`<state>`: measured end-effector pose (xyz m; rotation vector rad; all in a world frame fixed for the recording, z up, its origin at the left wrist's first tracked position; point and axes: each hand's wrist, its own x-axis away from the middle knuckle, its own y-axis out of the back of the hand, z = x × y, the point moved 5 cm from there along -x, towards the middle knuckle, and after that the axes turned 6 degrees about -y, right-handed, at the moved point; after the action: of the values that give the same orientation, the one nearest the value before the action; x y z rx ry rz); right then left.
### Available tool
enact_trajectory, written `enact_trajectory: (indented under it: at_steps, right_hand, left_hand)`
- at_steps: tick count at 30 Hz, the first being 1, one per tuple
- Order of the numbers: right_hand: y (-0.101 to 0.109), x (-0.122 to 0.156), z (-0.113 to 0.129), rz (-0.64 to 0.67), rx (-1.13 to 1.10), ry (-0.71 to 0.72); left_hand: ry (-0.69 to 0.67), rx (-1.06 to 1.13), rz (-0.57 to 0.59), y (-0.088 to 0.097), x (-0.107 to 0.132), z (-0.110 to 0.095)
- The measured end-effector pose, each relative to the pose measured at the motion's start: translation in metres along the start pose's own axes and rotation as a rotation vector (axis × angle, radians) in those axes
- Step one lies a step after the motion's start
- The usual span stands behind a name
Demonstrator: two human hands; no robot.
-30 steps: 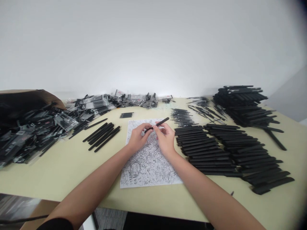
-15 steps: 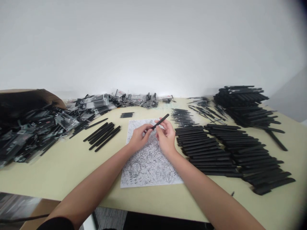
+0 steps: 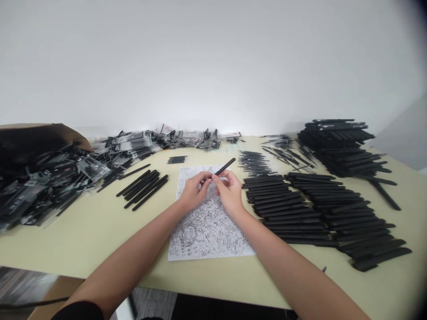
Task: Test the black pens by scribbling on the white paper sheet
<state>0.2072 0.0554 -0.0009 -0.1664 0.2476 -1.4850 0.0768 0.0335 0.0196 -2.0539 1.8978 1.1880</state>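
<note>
Over the top part of a scribbled sheet of paper (image 3: 210, 235), both my hands meet at one black pen (image 3: 227, 166), which slants up to the right. My left hand (image 3: 195, 189) is closed, its thumb and fingers pinching the pen's lower end. Thumb and fingers of my right hand (image 3: 230, 191) are closed on the pen too, close beside the left fingertips. The pen's lower end is hidden by the fingers. A small group of black pens (image 3: 142, 189) lies left of the paper.
Rows of black pens (image 3: 290, 213) lie right of the paper, with a taller stack (image 3: 336, 142) behind. Thin refills (image 3: 255, 163) lie at the back middle, a few short dark sticks (image 3: 176, 159) left of them. Plastic packets (image 3: 130, 142) spill beside a box (image 3: 70, 133) at left.
My right hand has shifted slightly left along the pen, and its thumb now sits against the left fingertips. The left hand and pen stay nearly in place.
</note>
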Motion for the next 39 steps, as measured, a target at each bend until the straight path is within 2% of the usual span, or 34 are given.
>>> enact_trajectory:
  at_steps: [12, 19, 24, 27, 33, 39]
  right_hand:
    - [-0.0035, -0.0006, -0.0016, 0.023, -0.075, 0.091]
    - [-0.0058, 0.0007, 0.0014, 0.071, -0.122, 0.125]
    - [-0.0039, 0.0000, 0.0021, 0.048, -0.126, 0.121]
    - [-0.0026, -0.0009, 0.0013, 0.031, -0.140, 0.121]
    - [0.0009, -0.0031, -0.0013, -0.031, -0.112, 0.107]
    - [0.0024, -0.0032, -0.0018, -0.050, -0.094, 0.103]
  left_hand:
    - [0.009, -0.059, 0.085, -0.0030, 0.0017, 0.0018]
    - [0.060, -0.036, 0.094, -0.0039, 0.0024, 0.0051]
    - [0.054, -0.026, 0.109, -0.0050, 0.0024, 0.0047]
    - [0.042, -0.041, 0.096, -0.0051, 0.0026, 0.0036]
    - [0.014, -0.149, -0.006, -0.0002, 0.0026, 0.0042]
    - [-0.031, -0.254, -0.015, 0.0015, 0.0020, 0.0048]
